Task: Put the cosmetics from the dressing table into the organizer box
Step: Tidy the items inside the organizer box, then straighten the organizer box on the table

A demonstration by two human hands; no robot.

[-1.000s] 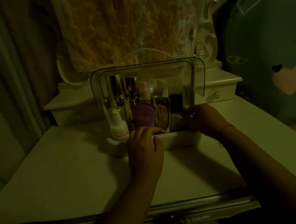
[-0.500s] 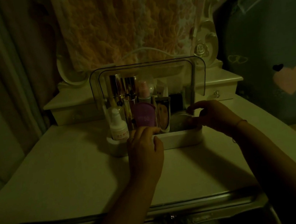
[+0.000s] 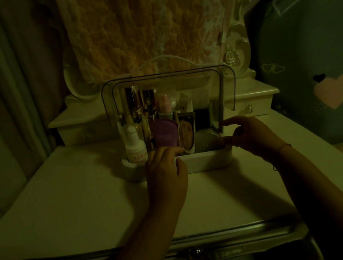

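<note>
Dressing table, organizer box at centre, holding: white bottle, label unreadable; purple tube marked "50"; left hand gripping the front rim; beige tube; round compact; right hand at the box's right end, fingers curled, grasp indiscernible

One organizer box, one white bottle, one purple tube, one compact.

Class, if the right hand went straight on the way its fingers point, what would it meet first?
Probably the round compact in the organizer box: the right hand points left at it from close by. In this dim view, touching cannot be ruled out.
</note>
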